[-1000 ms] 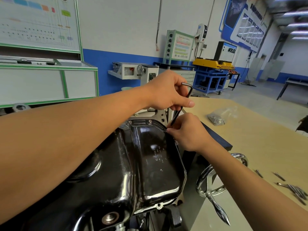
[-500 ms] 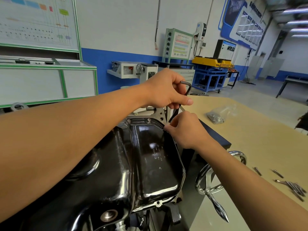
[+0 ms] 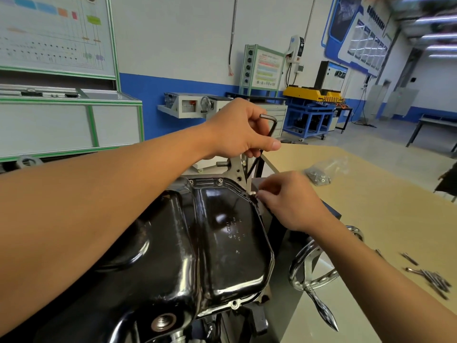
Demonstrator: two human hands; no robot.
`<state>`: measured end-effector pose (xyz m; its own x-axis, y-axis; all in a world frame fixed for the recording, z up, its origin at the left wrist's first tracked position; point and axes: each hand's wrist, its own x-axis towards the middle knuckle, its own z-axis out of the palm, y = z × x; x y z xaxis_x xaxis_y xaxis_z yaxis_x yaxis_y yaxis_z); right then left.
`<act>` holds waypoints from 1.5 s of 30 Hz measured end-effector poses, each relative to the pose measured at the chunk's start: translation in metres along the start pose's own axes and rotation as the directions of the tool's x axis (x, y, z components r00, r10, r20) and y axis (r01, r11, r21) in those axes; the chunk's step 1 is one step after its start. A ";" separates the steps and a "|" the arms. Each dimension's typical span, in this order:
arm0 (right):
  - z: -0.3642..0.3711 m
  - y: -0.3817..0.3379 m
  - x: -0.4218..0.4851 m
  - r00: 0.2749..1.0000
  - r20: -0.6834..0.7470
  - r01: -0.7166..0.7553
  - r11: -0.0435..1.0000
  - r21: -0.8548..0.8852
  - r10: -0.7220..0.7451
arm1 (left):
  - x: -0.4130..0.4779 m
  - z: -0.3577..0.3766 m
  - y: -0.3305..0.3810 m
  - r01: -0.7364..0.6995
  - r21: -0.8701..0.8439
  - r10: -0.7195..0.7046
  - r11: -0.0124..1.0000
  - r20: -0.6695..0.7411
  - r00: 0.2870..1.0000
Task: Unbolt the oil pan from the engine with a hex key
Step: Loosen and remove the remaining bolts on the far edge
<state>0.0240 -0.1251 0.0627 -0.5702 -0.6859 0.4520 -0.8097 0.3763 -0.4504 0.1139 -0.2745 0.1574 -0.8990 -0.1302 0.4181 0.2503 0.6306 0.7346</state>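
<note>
The glossy black oil pan (image 3: 222,243) sits bottom-up on the engine in front of me. My left hand (image 3: 239,129) is raised above its far right corner and grips the black L-shaped hex key (image 3: 272,125), whose long arm points down and stands clear of the flange. My right hand (image 3: 289,199) is at that corner, its fingertips pinched on a small silver bolt (image 3: 253,193) standing out of the flange. Two bolts (image 3: 220,180) show on the far edge and one bolt (image 3: 233,304) on the near edge.
A chrome hand wheel (image 3: 314,268) with a pointed handle juts out right of the engine stand. The tan table (image 3: 371,214) carries a plastic bag of hardware (image 3: 319,174) and several loose bolts (image 3: 432,278). A threaded drain hole (image 3: 163,323) is near the bottom.
My left hand has lifted the hex key up and away from the corner bolt. My right fingers have shifted from steadying the key's tip to pinching the bolt itself.
</note>
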 end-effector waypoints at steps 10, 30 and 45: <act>-0.087 0.116 -0.092 0.846 -0.371 -0.360 0.924 0.132 0.383 | 0.002 0.022 0.002 0.031 0.122 -0.055 0.992 0.202 0.978; -0.081 0.235 -0.179 0.735 -0.297 -0.671 0.718 -0.185 0.610 | -0.003 0.028 0.005 0.021 0.194 -0.066 0.981 0.231 0.971; -0.076 0.098 -0.111 0.896 -0.353 -0.280 0.960 0.029 0.271 | -0.005 0.015 0.014 0.003 0.202 -0.044 0.979 0.200 0.979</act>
<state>-0.0029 0.0346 0.0267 -0.7794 -0.2925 0.5540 -0.6136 0.5350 -0.5808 0.1166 -0.2534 0.1568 -0.9628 -0.0020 0.2701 0.1702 0.7720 0.6125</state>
